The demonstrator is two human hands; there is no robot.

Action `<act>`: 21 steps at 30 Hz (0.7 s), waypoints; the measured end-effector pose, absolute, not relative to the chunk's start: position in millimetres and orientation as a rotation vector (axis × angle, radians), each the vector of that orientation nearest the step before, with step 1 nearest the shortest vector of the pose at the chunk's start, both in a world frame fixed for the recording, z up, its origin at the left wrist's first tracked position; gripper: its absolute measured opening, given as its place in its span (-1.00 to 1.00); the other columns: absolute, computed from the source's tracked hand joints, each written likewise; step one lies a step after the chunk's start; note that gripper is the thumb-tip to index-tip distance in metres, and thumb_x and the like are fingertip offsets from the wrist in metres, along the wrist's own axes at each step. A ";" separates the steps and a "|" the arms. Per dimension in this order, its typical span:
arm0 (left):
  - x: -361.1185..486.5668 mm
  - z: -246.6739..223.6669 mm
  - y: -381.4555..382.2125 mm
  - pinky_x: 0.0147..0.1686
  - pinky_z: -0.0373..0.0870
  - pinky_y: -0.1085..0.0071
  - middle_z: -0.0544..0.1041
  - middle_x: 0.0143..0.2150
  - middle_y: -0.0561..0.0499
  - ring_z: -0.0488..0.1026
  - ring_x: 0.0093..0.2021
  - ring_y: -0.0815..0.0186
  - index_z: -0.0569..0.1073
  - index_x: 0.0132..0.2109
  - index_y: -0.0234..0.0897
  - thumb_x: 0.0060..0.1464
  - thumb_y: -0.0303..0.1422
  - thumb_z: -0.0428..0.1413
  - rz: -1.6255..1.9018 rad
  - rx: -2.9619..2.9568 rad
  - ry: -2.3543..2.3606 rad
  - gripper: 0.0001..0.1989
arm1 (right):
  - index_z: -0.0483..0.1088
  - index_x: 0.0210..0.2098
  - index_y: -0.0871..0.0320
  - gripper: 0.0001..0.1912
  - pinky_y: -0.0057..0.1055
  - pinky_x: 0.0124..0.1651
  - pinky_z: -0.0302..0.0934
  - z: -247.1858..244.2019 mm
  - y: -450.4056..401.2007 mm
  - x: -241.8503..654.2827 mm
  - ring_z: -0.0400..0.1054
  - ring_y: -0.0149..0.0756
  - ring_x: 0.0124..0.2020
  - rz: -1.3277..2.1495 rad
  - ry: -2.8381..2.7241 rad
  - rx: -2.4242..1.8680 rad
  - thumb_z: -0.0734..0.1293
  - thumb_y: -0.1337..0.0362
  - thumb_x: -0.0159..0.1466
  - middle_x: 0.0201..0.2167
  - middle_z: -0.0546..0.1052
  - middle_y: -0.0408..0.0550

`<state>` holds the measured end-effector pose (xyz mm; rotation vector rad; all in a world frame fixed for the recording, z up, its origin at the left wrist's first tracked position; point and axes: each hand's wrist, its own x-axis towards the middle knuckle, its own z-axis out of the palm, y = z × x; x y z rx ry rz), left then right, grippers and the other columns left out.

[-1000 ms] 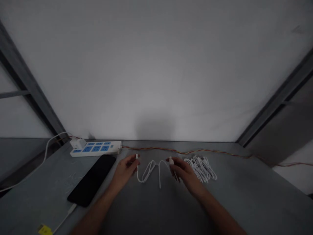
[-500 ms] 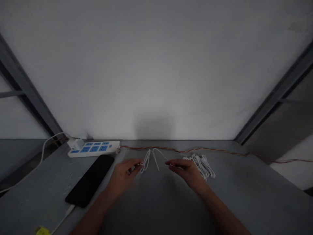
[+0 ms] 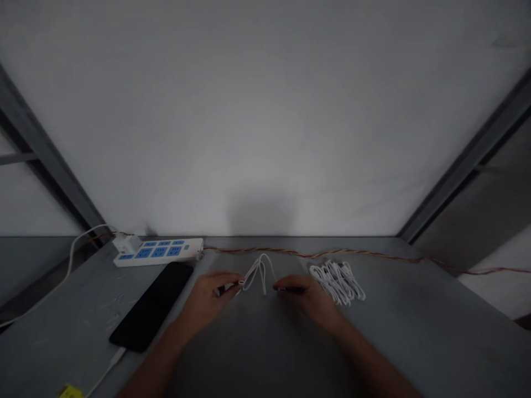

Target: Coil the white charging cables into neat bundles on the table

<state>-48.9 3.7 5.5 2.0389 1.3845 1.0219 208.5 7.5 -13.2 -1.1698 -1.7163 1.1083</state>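
A thin white cable (image 3: 262, 264) arches in loose loops between my two hands, above the grey table (image 3: 257, 354). My left hand (image 3: 213, 296) pinches the looped side of it between thumb and fingers. On the other side, my right hand (image 3: 305, 296) has its fingertips closed on the strand that comes down from the arch; the exact end is hidden by the fingers. Just right of my right hand lies a pile of bundled white cables (image 3: 339, 283), apart from the fingers.
A white power strip with blue sockets (image 3: 160, 252) holds a white plug-in charger (image 3: 126, 243) at the back left. In front lies a black phone (image 3: 152, 307) with a white cord (image 3: 112, 362). A twisted coloured wire (image 3: 315, 255) runs along the back. Something yellow (image 3: 70, 391) sits bottom left.
My right hand has moved slightly left and down, closer to my left hand. The cable's arch between them has become narrower, and its hanging loops have shifted. My left hand has hardly moved.
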 end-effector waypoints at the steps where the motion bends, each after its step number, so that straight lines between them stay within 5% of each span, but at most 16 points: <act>1: -49.4 6.6 3.7 -0.41 0.45 0.43 0.66 -0.17 -0.03 0.55 -0.33 0.26 0.64 -0.20 -0.12 0.10 -0.27 0.13 1.022 2.040 1.393 -0.80 | 0.59 -0.33 0.13 -0.76 -0.26 -0.08 0.35 -13.1 7.5 208.6 0.49 -0.14 -0.19 1.113 -1.721 -1.168 0.38 0.12 0.13 -0.27 0.61 -0.01; 21: -55.8 8.8 6.8 -0.46 0.42 0.54 0.66 -0.14 0.02 0.59 -0.23 0.28 0.64 -0.21 -0.12 0.10 -0.38 0.16 1.022 2.136 1.316 -0.84 | 0.59 -0.32 0.13 -0.78 -0.26 -0.07 0.33 -11.9 9.6 211.0 0.49 -0.13 -0.19 1.047 -1.757 -1.178 0.36 0.16 0.15 -0.27 0.62 -0.01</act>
